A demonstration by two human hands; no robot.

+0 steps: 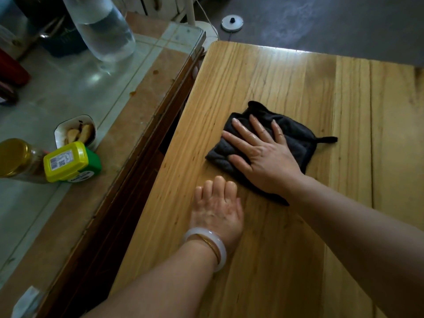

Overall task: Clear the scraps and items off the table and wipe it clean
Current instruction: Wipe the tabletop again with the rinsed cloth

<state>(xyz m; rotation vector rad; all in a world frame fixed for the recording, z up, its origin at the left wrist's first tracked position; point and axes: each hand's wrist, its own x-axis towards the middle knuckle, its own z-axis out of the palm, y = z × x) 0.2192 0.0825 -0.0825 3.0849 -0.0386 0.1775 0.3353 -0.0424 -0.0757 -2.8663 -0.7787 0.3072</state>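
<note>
A dark grey folded cloth [296,134] lies on the light wooden table [263,76], a small loop sticking out at its right side. My right hand [263,154] presses flat on the cloth with fingers spread and straight. My left hand [218,205], with a pale bangle on its wrist, rests flat on the bare wood just near of the cloth, fingers together and straight. No scraps show on the wooden table.
To the left stands a glass-topped side table [68,88] with a large clear water bottle [103,31], a small dish of food scraps [75,131], a green and yellow container [71,164] and a gold-lidded jar [16,157]. A dark gap separates both tables.
</note>
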